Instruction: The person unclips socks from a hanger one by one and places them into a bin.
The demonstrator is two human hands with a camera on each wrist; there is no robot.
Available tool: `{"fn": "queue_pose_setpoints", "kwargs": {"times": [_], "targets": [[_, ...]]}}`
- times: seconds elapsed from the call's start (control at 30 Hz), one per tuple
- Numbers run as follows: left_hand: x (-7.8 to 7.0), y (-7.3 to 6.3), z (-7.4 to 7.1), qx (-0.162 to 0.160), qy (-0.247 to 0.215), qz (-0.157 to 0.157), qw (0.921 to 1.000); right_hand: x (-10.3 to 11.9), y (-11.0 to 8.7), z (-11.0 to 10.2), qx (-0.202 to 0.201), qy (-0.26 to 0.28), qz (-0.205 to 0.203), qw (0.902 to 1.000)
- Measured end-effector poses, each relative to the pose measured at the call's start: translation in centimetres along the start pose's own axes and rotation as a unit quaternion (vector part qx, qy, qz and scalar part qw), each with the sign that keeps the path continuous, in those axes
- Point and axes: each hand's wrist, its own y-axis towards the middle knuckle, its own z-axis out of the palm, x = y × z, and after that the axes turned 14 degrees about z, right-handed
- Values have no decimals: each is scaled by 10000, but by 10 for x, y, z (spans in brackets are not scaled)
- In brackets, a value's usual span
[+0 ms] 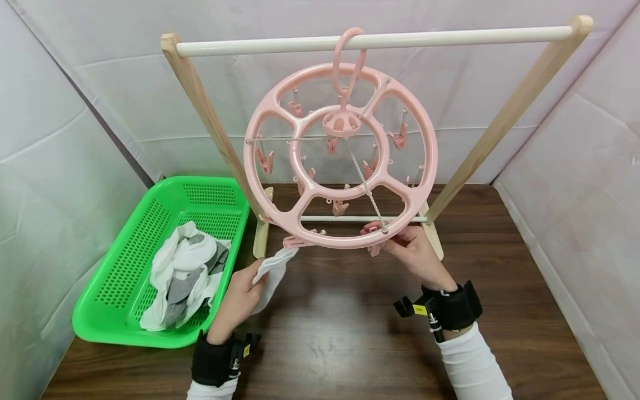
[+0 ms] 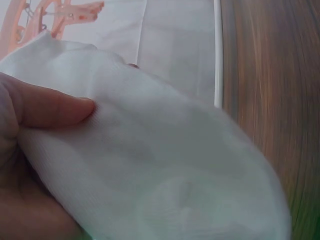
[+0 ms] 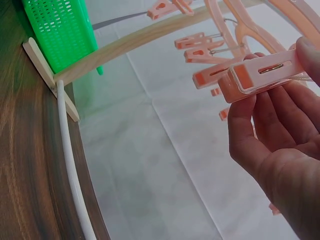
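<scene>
A white sock (image 1: 274, 272) is pinched between the thumb and fingers of my left hand (image 1: 242, 297); in the left wrist view the sock (image 2: 150, 140) fills much of the frame. Its upper end lies close to a pink clip (image 1: 296, 242) on the near rim of a round pink drying hanger (image 1: 345, 242); whether they touch I cannot tell. My right hand (image 1: 417, 255) is at the rim's near right, holding another pink clothespin (image 3: 265, 72) between thumb and fingers. Nothing is seen in that clothespin's jaws.
The hanger's hook (image 1: 339, 61) hangs over the white bar (image 1: 240, 46) of a wooden-legged stand (image 1: 510, 119). More pink clips (image 1: 340, 207) dangle beneath the ring. On the left, a green basket (image 1: 115, 328) contains crumpled white and grey fabric pieces (image 1: 185, 272). Brown wood-grain tabletop (image 1: 340, 344) lies underneath.
</scene>
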Motion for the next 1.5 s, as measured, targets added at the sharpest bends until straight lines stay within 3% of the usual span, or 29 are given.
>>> {"fn": "queue_pose_setpoints", "kwargs": {"times": [0.17,0.5,0.77,1.13,1.33,1.5], "targets": [[-1,-8,-12,-173,-34,-15,9998,-1,-2,0,-98,-103,157,9998],[-9,-14,-40,-318,113,-472,9983,-5,-6,0,-223,244,302,9990],[-11,-10,-58,-563,396,-83,9976,-8,-8,0,-267,354,265,9987],[-14,-2,-90,-910,1003,-110,9907,-14,-9,-3,-196,636,153,9977],[-7,-2,-100,-878,1277,-108,9879,-16,-10,-3,-299,621,292,9972],[2,-3,-107,-573,1359,-222,9888,-19,-11,-3,-288,721,320,9965]]}}
